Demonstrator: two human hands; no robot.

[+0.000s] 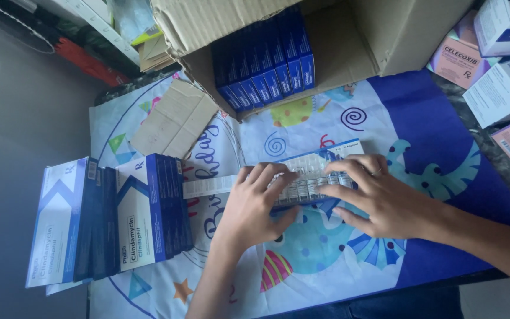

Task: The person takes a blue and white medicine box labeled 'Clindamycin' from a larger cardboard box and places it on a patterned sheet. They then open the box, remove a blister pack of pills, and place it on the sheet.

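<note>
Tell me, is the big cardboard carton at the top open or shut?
Open: the cardboard carton has its flaps folded back, showing a row of dark blue boxes inside.

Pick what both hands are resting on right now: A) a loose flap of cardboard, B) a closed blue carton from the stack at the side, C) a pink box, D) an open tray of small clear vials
D. The left hand and right hand both lie on an open tray of small clear vials on the patterned cloth; the stack of blue and white cartons stands apart, untouched.
</note>
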